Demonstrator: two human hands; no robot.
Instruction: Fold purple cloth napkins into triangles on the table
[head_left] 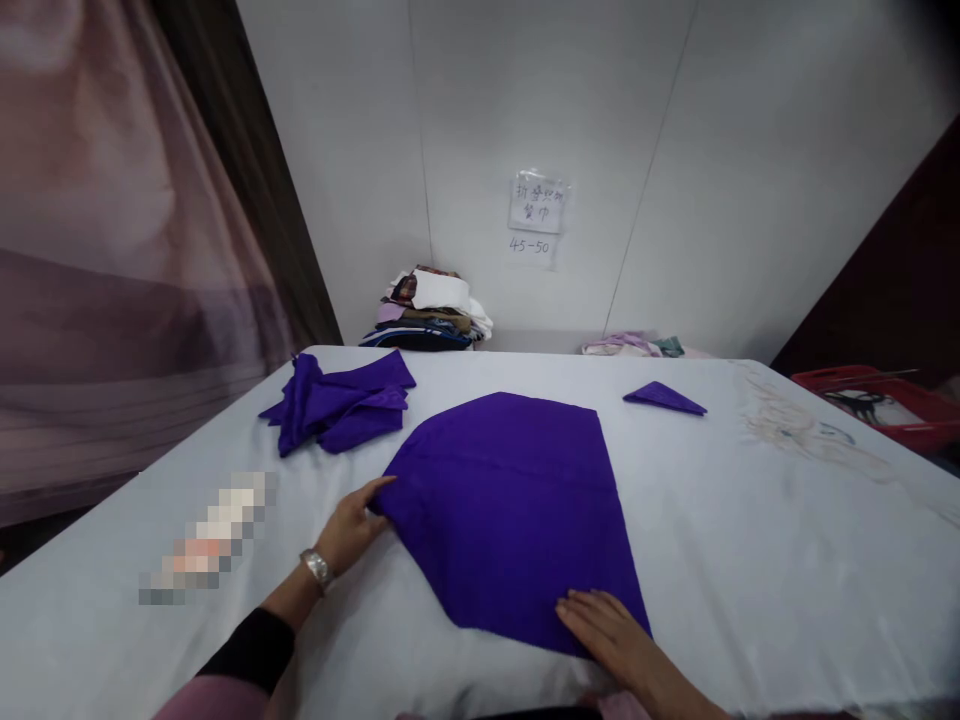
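Note:
A purple cloth napkin lies spread out in front of me, with a crease running across its upper part. At its left corner, my left hand pinches the fabric between thumb and fingers, so that corner is turned up a little. My right hand rests flat on the napkin near its lower right corner, fingers stretched out. To the far left, a loose heap of purple napkins lies crumpled. Beyond the right side sits a purple napkin folded into a small triangle.
A white cloth covers the table. A pixelated item lies at the left. Behind the table are a stack of folded clothes and more fabric. A red basket stands at the right. Paper signs hang on the wall.

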